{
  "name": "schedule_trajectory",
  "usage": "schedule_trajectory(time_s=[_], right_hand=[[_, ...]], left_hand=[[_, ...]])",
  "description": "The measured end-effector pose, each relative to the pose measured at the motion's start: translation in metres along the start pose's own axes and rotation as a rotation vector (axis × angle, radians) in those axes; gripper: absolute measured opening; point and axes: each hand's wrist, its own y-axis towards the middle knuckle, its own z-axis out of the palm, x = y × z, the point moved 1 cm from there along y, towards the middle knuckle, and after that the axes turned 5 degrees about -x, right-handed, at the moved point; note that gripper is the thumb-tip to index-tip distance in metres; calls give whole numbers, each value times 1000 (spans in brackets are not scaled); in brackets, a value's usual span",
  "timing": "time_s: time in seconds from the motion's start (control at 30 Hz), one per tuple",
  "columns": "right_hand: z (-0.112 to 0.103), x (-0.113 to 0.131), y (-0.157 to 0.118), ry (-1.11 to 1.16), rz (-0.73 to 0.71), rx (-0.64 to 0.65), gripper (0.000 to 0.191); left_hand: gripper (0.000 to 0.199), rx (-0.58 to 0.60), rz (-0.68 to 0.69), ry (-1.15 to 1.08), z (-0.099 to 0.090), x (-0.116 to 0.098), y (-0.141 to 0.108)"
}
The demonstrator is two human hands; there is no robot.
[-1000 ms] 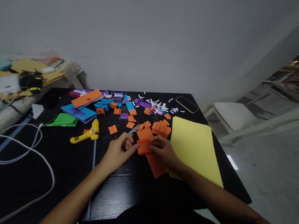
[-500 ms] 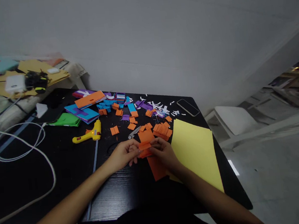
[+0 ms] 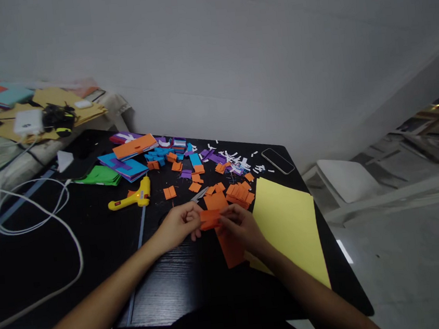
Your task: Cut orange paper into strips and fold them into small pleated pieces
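Observation:
Between my two hands is a small folded piece of orange paper, held above the table. My left hand pinches its left end, and my right hand grips the right end with thumb and fingers. Beneath it, a longer orange paper strip lies on the black table. Just beyond my left fingers are scissors, partly hidden by the hand. Several folded orange paper pieces sit in a pile past my right hand. A yellow sheet stack lies under my right forearm.
A yellow glue gun rests to the left, near blue folded paper and green paper. White paper scraps and a phone lie at the back. A white cable loops across the left; a white stool stands right.
The orange piece between my hands has gone from partly opened, with a visible crease, to a flatter, narrower shape. My fingers have shifted slightly along it. The view has moved a little.

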Motion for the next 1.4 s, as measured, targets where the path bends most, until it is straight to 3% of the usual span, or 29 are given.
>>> schedule_trajectory(time_s=[0.17, 0.3, 0.4, 0.53, 0.67, 0.83, 0.9, 1.07, 1.4], right_hand=[[-21, 48, 6, -269, -207, -125, 25], [-54, 93, 45, -410, -370, -293, 25], [-72, 108, 75, -587, -423, -277, 34], [-67, 97, 81, -851, -458, -272, 49], [-39, 79, 57, -701, -501, -100, 45], [-12, 62, 41, -331, -86, 298, 41], [-9, 56, 39, -226, 4, 373, 37], [-6, 42, 33, -126, 51, 371, 30], [1, 15, 18, 35, 118, 209, 28]], left_hand=[[24, -142, 64, -36, -14, -10, 3], [26, -158, 82, -56, -15, -9, 6], [25, -160, 82, -61, -13, -7, 6], [23, -188, 78, -74, -12, -6, 7], [21, -177, 68, -75, -10, -8, 6], [20, -123, 71, -65, -5, -8, 3], [20, -92, 74, -62, -4, -8, 2], [24, -44, 62, -69, -2, -4, 2], [24, -9, 19, -18, 0, 7, 5]])
